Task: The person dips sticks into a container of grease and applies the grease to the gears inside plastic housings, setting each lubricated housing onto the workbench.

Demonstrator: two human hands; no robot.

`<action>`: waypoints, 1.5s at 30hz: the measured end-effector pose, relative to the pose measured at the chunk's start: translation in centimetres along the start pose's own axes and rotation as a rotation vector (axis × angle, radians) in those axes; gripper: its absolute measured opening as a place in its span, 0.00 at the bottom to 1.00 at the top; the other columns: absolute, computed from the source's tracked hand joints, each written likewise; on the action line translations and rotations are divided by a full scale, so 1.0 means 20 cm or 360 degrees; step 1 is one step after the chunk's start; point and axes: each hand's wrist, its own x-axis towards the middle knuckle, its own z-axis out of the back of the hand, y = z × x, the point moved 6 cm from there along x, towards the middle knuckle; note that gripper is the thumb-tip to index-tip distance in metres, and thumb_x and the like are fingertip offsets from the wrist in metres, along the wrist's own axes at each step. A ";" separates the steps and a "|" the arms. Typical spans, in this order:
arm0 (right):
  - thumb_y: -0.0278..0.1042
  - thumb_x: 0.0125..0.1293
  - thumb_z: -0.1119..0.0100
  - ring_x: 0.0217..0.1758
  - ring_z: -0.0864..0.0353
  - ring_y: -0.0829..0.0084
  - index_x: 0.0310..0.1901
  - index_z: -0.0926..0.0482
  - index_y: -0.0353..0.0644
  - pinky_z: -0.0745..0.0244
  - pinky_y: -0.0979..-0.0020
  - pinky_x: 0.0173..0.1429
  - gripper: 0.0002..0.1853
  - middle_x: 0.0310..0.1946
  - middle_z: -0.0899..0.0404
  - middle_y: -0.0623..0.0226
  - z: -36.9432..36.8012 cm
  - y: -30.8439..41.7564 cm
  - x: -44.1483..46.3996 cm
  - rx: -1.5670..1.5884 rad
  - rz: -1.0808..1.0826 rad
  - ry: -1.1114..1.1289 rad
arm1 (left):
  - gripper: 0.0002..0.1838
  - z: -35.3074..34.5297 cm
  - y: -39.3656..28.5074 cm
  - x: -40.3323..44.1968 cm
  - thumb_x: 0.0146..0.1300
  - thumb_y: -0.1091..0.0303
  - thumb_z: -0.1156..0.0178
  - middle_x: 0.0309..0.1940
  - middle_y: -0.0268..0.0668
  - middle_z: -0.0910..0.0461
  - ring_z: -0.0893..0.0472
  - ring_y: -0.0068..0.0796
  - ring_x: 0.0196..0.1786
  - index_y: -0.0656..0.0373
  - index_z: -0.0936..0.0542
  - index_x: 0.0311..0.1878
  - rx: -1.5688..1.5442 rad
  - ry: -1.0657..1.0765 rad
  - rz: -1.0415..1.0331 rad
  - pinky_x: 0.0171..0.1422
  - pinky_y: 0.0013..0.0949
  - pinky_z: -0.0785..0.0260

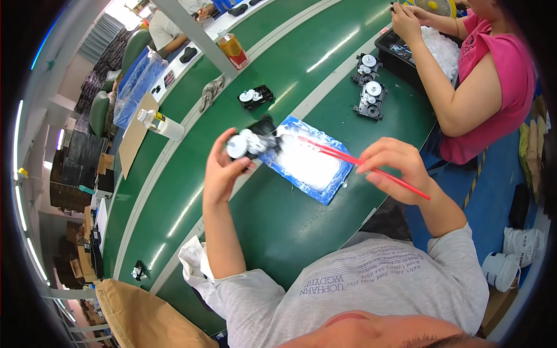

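My left hand [223, 168] grips a black gear assembly [253, 142] with white gears, tilted and a little blurred, over the left edge of a blue tray. The blue tray [331, 193] lies on the green table and holds a white substance. In my right hand [391, 168] is a thin red stick [336, 153], pinched between the fingers. Its far end reaches over the tray, close to the gear assembly; whether the tip touches it I cannot tell.
Another gear assembly [255, 97] sits beyond the tray, and two more [370, 100] lie at the right. A white bottle [161, 124], a grey cloth [212, 94] and a tin [232, 51] stand farther left. A co-worker [493, 87] in pink works beside a black bin [400, 61].
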 end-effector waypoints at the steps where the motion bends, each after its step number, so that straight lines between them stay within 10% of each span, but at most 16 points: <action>1: 0.21 0.58 0.35 0.34 0.19 0.63 0.37 0.17 0.38 0.24 0.69 0.38 0.05 0.34 0.18 0.62 0.00 -0.04 -0.01 0.0036 -0.0091 -0.0055 | 0.38 0.09 0.01 0.03 0.54 0.81 0.34 0.48 0.44 0.20 0.16 0.31 0.38 0.64 0.38 0.69 -0.0058 -0.0089 0.0022 0.38 0.29 0.22; 10: 0.36 0.72 0.48 0.23 0.21 0.69 0.29 0.19 0.35 0.27 0.69 0.32 0.17 0.21 0.20 0.61 -0.17 -0.30 -0.03 0.0146 -0.0685 0.0070 | 0.44 1.31 0.32 0.09 0.55 0.81 0.31 0.46 0.45 0.19 0.15 0.34 0.38 0.61 0.44 0.72 0.0518 -0.1009 0.0242 0.40 0.31 0.20; 13: 0.39 0.76 0.54 0.23 0.20 0.74 0.29 0.18 0.32 0.25 0.73 0.33 0.23 0.22 0.18 0.60 -0.12 -0.44 -0.11 0.0679 -0.1014 -0.0283 | 0.47 1.34 0.17 0.04 0.54 0.59 0.26 0.52 0.53 0.22 0.17 0.45 0.49 0.62 0.42 0.72 0.2550 -0.1345 0.0215 0.50 0.42 0.23; 16: 0.39 0.78 0.57 0.24 0.20 0.76 0.29 0.19 0.30 0.24 0.75 0.33 0.25 0.23 0.17 0.59 -0.01 -0.49 -0.16 0.0763 -0.0968 -0.0479 | 0.50 1.13 0.06 0.16 0.53 0.48 0.28 0.56 0.57 0.25 0.20 0.49 0.53 0.62 0.42 0.72 0.2766 -0.1411 -0.0364 0.56 0.45 0.26; 20: 0.39 0.77 0.57 0.27 0.19 0.76 0.32 0.19 0.31 0.24 0.75 0.35 0.23 0.25 0.17 0.58 0.01 -0.46 -0.20 0.0901 -0.0890 -0.0552 | 0.54 0.80 0.24 0.53 0.55 0.45 0.29 0.60 0.53 0.26 0.18 0.41 0.48 0.58 0.48 0.76 0.1287 -0.0634 0.0274 0.48 0.41 0.22; 26: 0.32 0.74 0.51 0.35 0.18 0.76 0.37 0.18 0.33 0.23 0.75 0.41 0.14 0.32 0.17 0.61 0.01 -0.38 -0.24 0.0921 -0.0906 -0.0442 | 0.44 0.83 0.53 0.77 0.56 0.63 0.27 0.50 0.44 0.21 0.17 0.30 0.38 0.51 0.44 0.72 0.0481 -0.0549 0.0420 0.37 0.30 0.21; 35: 0.19 0.61 0.38 0.41 0.18 0.72 0.40 0.17 0.36 0.24 0.73 0.45 0.07 0.39 0.18 0.61 -0.06 -0.18 -0.18 0.0116 -0.0338 0.0167 | 0.35 0.35 0.01 0.21 0.57 0.73 0.31 0.46 0.43 0.19 0.16 0.29 0.40 0.57 0.38 0.65 0.0511 -0.0545 -0.0097 0.38 0.28 0.20; 45: 0.29 0.73 0.51 0.45 0.21 0.72 0.39 0.17 0.33 0.26 0.72 0.52 0.12 0.40 0.19 0.58 -0.06 -0.20 -0.18 0.0771 -0.0469 -0.0254 | 0.32 -0.07 -0.07 -0.05 0.54 0.80 0.32 0.47 0.43 0.21 0.17 0.31 0.46 0.59 0.33 0.63 0.0406 -0.0372 -0.0340 0.46 0.35 0.18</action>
